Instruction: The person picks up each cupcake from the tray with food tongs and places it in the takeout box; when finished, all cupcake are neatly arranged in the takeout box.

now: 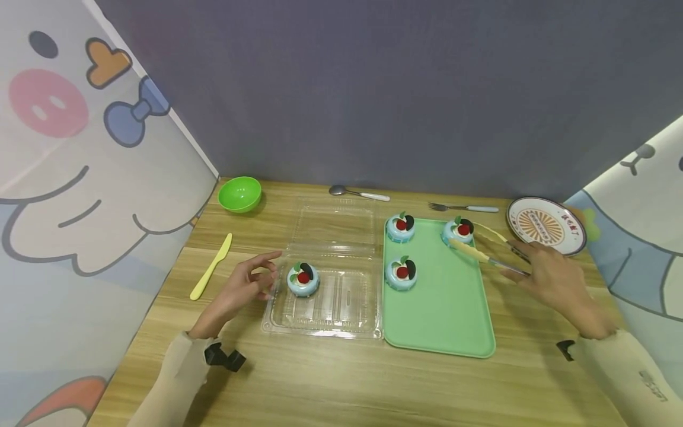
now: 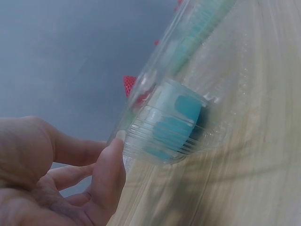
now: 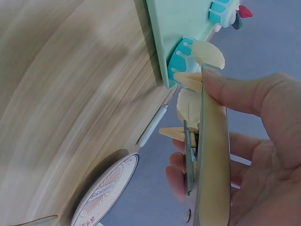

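Note:
My right hand [image 1: 555, 281] grips metal tongs [image 3: 214, 169] with cream-coloured scalloped tips. The tips stand apart on either side of a blue toy cake [image 1: 457, 233], topped with a red berry, at the far right corner of the green tray [image 1: 437, 308]. Two similar cakes, a far one [image 1: 400, 228] and a nearer one [image 1: 401, 273], sit along the tray's left side. A fourth cake [image 1: 303, 280] stands inside the clear plastic box [image 1: 331, 329], whose lid lies folded back. At the box's left rim my left hand [image 1: 245, 287] pinches the edge [image 2: 121, 136].
A green bowl [image 1: 240, 194] and a yellow knife [image 1: 211, 267] lie on the left. Along the back are a spoon [image 1: 360, 193] and a fork [image 1: 464, 207]. A patterned plate [image 1: 546, 226] stands at the back right, near the wall [image 1: 389, 89].

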`<action>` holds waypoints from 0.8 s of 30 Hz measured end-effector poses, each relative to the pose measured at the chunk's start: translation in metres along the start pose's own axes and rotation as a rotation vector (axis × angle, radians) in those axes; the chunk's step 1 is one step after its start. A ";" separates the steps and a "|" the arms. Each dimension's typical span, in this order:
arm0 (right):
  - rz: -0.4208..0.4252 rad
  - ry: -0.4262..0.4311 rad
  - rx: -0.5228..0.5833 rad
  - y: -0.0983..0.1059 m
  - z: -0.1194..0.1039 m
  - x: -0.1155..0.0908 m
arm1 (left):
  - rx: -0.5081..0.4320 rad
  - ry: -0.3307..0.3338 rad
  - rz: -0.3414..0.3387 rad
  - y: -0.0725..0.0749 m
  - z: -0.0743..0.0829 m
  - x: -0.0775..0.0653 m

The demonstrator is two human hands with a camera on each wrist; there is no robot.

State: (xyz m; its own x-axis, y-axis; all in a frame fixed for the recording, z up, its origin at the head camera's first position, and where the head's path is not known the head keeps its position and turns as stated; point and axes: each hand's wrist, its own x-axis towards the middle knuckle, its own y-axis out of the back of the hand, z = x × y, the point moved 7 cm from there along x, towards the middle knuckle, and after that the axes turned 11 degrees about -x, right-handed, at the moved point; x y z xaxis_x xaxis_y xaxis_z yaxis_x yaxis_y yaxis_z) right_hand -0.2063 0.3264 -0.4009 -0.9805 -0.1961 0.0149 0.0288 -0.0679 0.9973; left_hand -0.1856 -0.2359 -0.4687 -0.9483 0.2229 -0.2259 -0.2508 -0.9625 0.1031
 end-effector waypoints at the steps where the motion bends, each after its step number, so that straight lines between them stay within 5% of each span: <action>1: -0.002 0.003 0.001 0.000 -0.001 -0.001 | 0.001 -0.002 -0.001 0.000 0.000 0.000; 8: 0.029 0.034 0.003 0.003 -0.012 -0.013 | 0.005 0.007 0.006 0.000 0.000 -0.001; 15: 0.157 0.101 -0.027 0.012 -0.030 -0.027 | 0.000 0.016 0.002 0.001 0.000 -0.001; 24: 0.168 0.075 -0.030 0.006 -0.036 -0.035 | -0.004 0.022 0.004 0.000 0.000 -0.001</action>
State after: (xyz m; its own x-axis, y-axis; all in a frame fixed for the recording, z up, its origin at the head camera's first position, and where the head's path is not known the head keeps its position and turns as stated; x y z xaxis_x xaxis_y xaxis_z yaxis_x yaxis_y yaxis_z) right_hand -0.1646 0.2981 -0.3977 -0.9442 -0.2795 0.1743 0.1976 -0.0573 0.9786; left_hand -0.1849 -0.2359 -0.4687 -0.9448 0.2159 -0.2463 -0.2463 -0.9640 0.0999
